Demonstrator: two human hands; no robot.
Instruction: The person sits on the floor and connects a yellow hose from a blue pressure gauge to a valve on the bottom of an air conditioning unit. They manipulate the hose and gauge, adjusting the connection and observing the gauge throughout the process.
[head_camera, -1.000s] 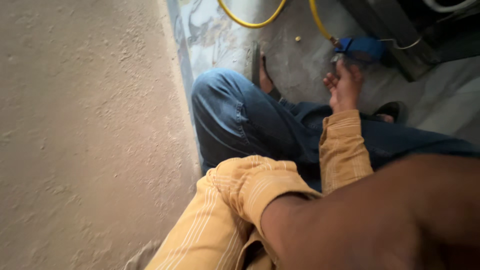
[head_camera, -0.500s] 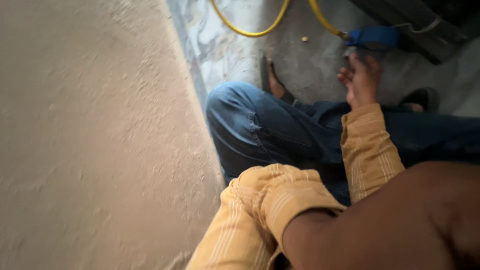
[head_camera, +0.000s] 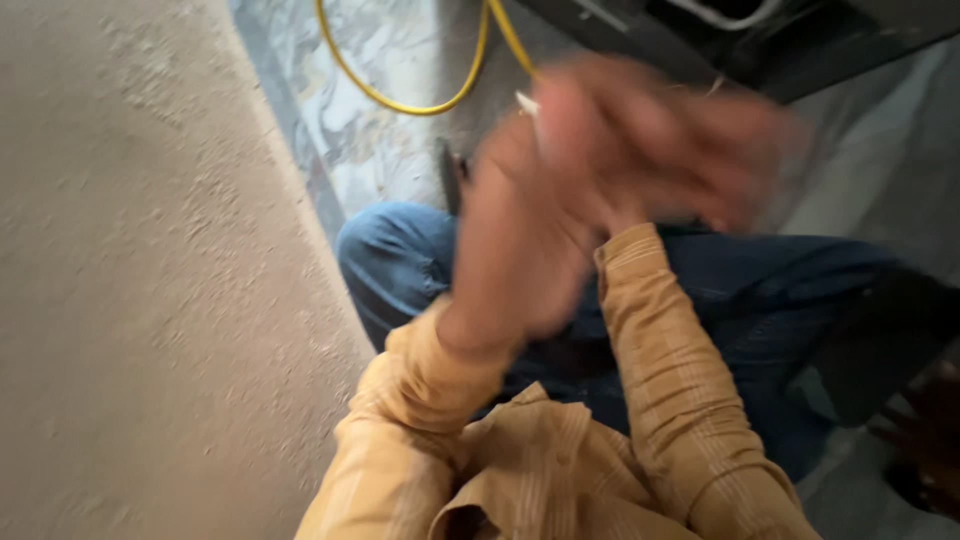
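Note:
Both my hands are raised close in front of the camera and blurred by motion. My left hand (head_camera: 520, 240) comes up from a tan striped sleeve (head_camera: 420, 400), fingers pointing up. My right hand (head_camera: 660, 140) lies just right of it and the two seem to touch or overlap. A small white tip (head_camera: 527, 101) pokes out at the top between them; I cannot tell which hand holds it. Below the hands is my bent knee in blue jeans (head_camera: 400, 260).
A rough plastered wall (head_camera: 140, 280) fills the left side. A yellow cable (head_camera: 400, 100) loops across the marbled floor (head_camera: 370, 150) at the top. A dark sandal (head_camera: 450, 178) shows behind my left hand. A dark box-like object (head_camera: 780, 40) sits at the top right.
My right hand has left the blue object on the floor and come up. My left hand has risen to meet it. The view has shifted left and down.

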